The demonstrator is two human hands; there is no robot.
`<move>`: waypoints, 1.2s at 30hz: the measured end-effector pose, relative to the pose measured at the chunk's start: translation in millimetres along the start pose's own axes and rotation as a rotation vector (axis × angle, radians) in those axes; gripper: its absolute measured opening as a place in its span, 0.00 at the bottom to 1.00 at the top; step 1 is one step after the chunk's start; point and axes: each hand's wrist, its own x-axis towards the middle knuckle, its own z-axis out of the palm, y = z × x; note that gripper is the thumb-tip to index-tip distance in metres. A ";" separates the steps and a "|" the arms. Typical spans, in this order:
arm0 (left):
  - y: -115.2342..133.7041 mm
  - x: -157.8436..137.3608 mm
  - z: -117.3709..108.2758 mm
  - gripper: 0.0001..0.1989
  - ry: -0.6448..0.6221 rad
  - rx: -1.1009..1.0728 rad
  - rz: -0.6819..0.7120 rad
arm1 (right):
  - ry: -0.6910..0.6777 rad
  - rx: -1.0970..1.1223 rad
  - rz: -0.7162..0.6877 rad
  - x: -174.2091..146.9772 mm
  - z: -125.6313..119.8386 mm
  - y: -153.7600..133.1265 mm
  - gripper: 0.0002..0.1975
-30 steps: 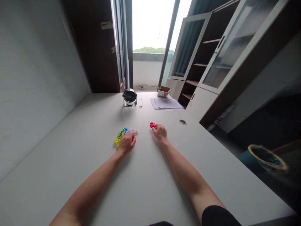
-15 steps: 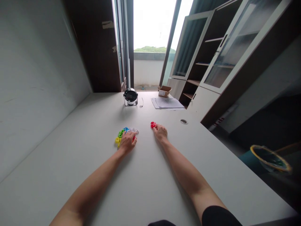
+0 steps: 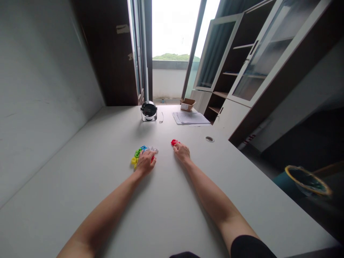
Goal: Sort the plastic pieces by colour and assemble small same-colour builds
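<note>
Several small plastic pieces lie in a pile on the white table: yellow pieces (image 3: 133, 161), green pieces (image 3: 137, 153), blue pieces (image 3: 143, 147) and pale, whitish pieces (image 3: 153, 149). My left hand (image 3: 146, 161) rests over this pile, fingers stretched and apart, thumb out to the right. Under it a red piece (image 3: 153, 158) shows between thumb and fingers. To the right, a small cluster of red plastic pieces (image 3: 174, 142) lies apart from the pile. My right hand (image 3: 182, 152) has its fingertips closed at the near side of that cluster; its fingers partly hide the pieces.
A round black and silver device (image 3: 148, 111) stands at the table's far side, with a thin cord (image 3: 162, 117) beside it. Papers (image 3: 191, 118) and an open cardboard box (image 3: 187, 104) are at the back right. A cable hole (image 3: 209, 139) sits near the right edge.
My right hand and the red pieces at its fingertips have shifted very slightly left and turned a little. My left hand stays over the pile.
</note>
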 end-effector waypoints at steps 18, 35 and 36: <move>1.7 -0.4 -1.4 0.15 -0.012 0.003 -0.015 | 0.162 0.067 0.000 0.1 5.9 3.1 0.17; 3.1 -0.5 -2.2 0.14 0.000 0.003 0.016 | -0.005 -0.049 -0.177 -0.9 15.1 1.2 0.28; 3.2 -0.4 -2.2 0.14 0.000 0.004 0.016 | -0.006 -0.050 -0.178 -0.5 15.7 1.7 0.28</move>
